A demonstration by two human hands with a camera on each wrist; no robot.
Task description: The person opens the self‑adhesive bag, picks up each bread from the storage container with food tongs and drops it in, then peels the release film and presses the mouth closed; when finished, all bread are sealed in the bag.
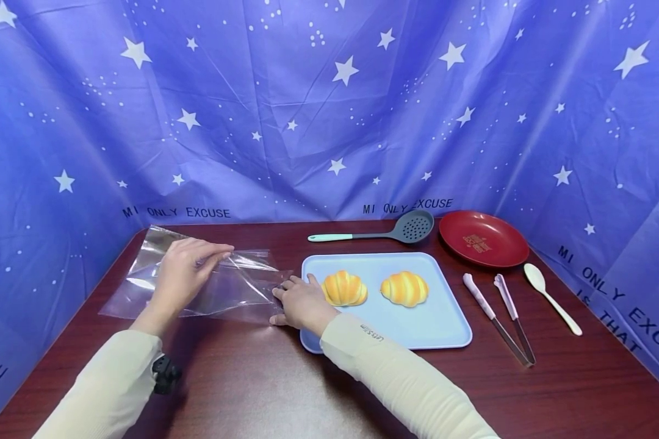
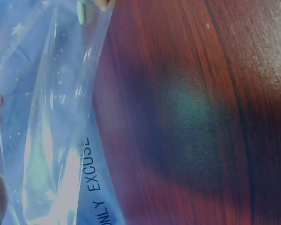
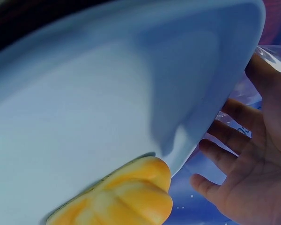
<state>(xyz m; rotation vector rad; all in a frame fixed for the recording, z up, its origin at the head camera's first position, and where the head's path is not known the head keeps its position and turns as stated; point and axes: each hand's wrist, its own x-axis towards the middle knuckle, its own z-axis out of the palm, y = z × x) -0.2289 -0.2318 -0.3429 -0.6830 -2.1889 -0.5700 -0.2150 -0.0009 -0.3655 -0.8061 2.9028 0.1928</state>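
A clear plastic bag [image 1: 143, 283] lies at the left of the table, part of it lifted. My left hand [image 1: 183, 274] pinches the film near the bag's upper edge between thumb and fingertips. In the left wrist view the creased bag [image 2: 51, 122] hangs at the left, and most of that hand is out of frame. My right hand [image 1: 303, 303] reaches to the bag's right end at the left rim of the light blue tray [image 1: 439, 326]. Its fingers [image 3: 232, 136] are spread and slightly bent beside the tray's edge. Two croissants, a left one [image 1: 345, 289] and a right one [image 1: 404, 289], sit on the tray.
Behind the tray lies a slotted skimmer [image 1: 414, 227] with a mint handle. A red plate [image 1: 483, 239] stands at the back right. Tongs [image 1: 505, 326] and a white spoon [image 1: 551, 299] lie right of the tray. A starry blue curtain [image 1: 285, 110] surrounds the table.
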